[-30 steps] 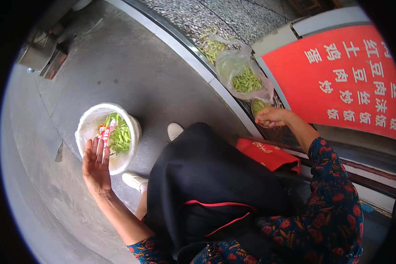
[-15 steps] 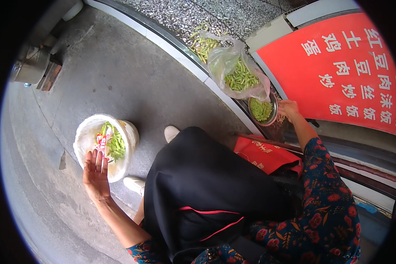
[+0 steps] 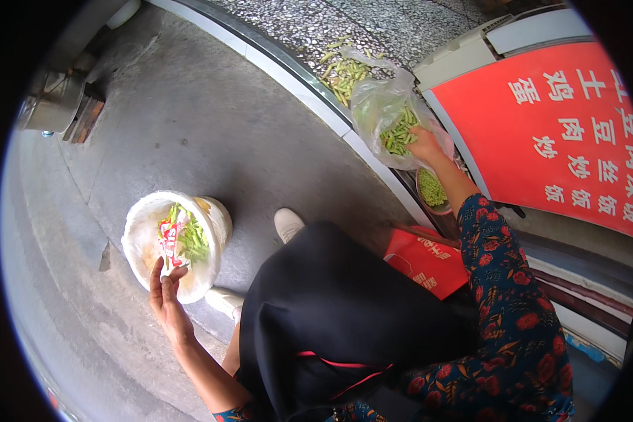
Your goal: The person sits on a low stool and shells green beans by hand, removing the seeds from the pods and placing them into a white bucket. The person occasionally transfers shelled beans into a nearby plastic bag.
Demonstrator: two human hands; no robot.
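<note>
My right hand reaches into a clear plastic bag on the ledge. Its fingertips are down at the green pods inside, and I cannot make out whether they grip any. Just below that wrist stands a metal bowl of small shelled green beans, partly covered by the forearm. My left hand hangs at the near rim of a white lined bucket, fingers apart and holding nothing. Green pod shells and a red-and-white wrapper lie in the bucket.
More pods are strewn on the speckled stone ledge beyond the bag. A red sign board leans at the right. A red bag lies by my knee, and a metal pot stands at the far left.
My right hand has moved from the bowl's right side up and left into the bag of pods. My left hand has shifted slightly down and right, its fingers now more bent.
</note>
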